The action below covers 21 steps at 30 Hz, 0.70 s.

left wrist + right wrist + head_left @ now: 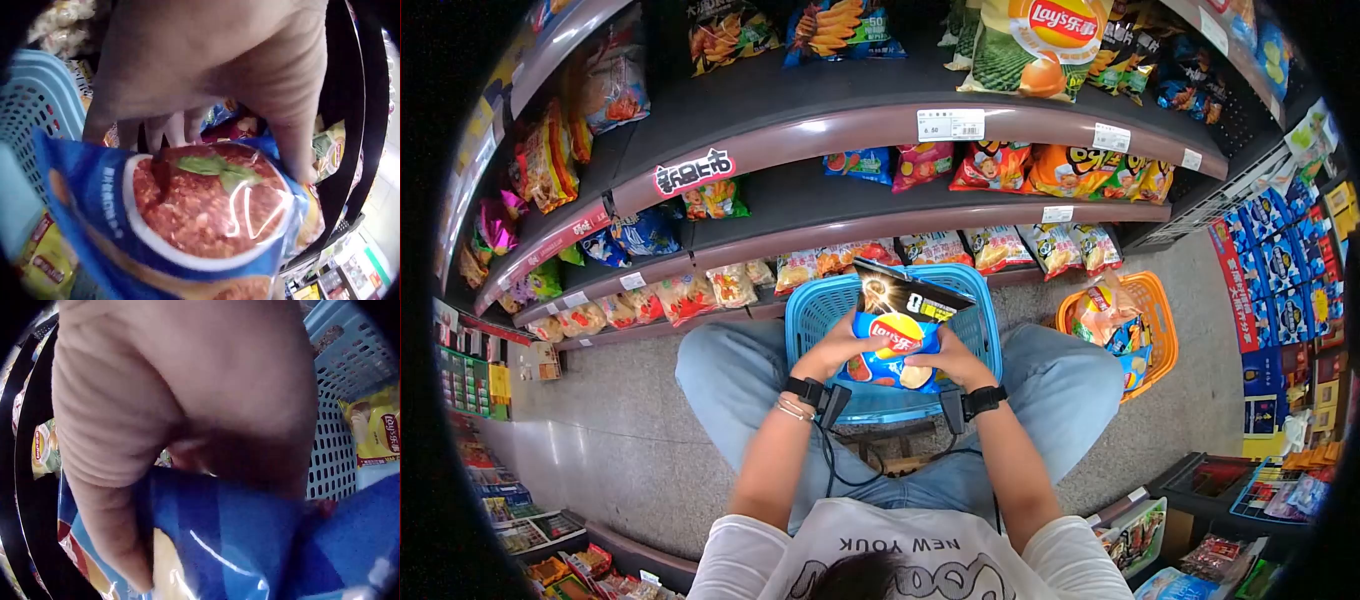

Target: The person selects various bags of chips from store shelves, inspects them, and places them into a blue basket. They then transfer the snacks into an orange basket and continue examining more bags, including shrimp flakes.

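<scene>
Both hands hold a blue Lay's chip bag [882, 375] over a light blue plastic basket [992, 335], its logo side up. At the bag's left side, my left hand [836, 350] grips it, thumb on the front. From the right side my right hand [957, 362] grips it likewise. A bowl of red sauce with a green leaf is printed on the blue bag [200, 206] in the left wrist view. Just beyond the bag, a black package [935, 292] sticks up in the basket. A yellow Lay's bag [375, 428] lies inside the basket.
The basket stands between the person's bent knees. To the right on the floor, an orange basket [1170, 320] holds several snack bags. Shelves [800, 135] of snack bags curve across the front, and a stack of blue packages [1275, 260] stands at far right.
</scene>
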Each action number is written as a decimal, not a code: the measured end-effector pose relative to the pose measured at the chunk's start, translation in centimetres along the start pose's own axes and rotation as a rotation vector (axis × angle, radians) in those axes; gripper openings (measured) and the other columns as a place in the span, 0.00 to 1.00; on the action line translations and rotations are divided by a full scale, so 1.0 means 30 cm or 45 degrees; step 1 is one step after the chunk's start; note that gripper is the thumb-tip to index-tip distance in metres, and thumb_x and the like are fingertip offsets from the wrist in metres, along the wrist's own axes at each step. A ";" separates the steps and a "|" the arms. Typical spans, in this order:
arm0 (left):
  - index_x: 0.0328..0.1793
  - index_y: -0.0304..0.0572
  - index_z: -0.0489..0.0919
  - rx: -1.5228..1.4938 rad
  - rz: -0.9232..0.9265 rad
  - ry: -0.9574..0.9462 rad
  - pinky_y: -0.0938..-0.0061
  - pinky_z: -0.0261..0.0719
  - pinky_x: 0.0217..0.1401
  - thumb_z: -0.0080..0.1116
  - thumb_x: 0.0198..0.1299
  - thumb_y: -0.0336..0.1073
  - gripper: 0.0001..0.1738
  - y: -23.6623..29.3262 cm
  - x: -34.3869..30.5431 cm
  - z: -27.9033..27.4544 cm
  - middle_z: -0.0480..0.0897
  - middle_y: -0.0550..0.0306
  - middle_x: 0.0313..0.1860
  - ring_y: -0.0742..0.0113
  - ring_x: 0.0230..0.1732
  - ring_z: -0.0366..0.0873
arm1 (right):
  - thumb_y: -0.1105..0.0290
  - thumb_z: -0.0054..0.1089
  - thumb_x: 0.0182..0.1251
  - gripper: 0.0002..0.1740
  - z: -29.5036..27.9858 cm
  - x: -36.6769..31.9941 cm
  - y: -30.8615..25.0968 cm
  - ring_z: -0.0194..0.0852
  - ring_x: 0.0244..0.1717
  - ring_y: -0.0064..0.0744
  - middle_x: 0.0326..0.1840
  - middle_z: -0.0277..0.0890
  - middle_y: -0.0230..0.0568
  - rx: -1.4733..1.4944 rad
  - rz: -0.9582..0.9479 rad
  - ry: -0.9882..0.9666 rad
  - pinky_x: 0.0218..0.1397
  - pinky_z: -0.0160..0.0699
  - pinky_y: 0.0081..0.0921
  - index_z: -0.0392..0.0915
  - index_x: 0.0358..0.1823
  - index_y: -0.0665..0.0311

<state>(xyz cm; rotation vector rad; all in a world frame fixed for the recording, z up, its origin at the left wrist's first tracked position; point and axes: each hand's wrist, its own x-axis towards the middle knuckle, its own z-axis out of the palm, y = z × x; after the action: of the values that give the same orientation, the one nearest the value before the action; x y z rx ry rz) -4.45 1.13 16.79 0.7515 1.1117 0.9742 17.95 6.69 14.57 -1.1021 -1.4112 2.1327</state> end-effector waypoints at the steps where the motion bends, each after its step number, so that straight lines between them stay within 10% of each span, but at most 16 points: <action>1: 0.67 0.32 0.64 0.006 -0.023 0.015 0.71 0.77 0.57 0.73 0.50 0.38 0.41 -0.014 0.007 0.012 0.77 0.49 0.57 0.64 0.54 0.77 | 0.70 0.79 0.43 0.50 0.005 0.000 -0.005 0.66 0.62 0.33 0.63 0.65 0.44 0.040 -0.081 0.041 0.66 0.67 0.28 0.57 0.67 0.69; 7: 0.59 0.32 0.71 -0.083 -0.092 0.165 0.72 0.80 0.52 0.70 0.54 0.37 0.30 -0.026 0.022 0.061 0.82 0.51 0.49 0.66 0.48 0.81 | 0.71 0.75 0.49 0.43 0.015 0.016 -0.009 0.70 0.58 0.33 0.60 0.69 0.45 0.334 -0.222 0.229 0.61 0.72 0.30 0.59 0.65 0.69; 21: 0.66 0.29 0.64 -0.148 0.024 0.244 0.72 0.80 0.53 0.72 0.52 0.37 0.39 -0.015 -0.004 0.073 0.78 0.47 0.54 0.64 0.50 0.79 | 0.68 0.71 0.57 0.24 0.032 0.004 -0.019 0.80 0.45 0.27 0.48 0.80 0.41 0.308 -0.270 0.356 0.50 0.81 0.27 0.74 0.53 0.69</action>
<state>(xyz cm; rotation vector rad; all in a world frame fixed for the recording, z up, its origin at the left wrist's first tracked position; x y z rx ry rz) -2.25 0.79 17.06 0.5849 1.2036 1.1350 17.08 6.44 15.21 -1.0563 -1.0611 1.8585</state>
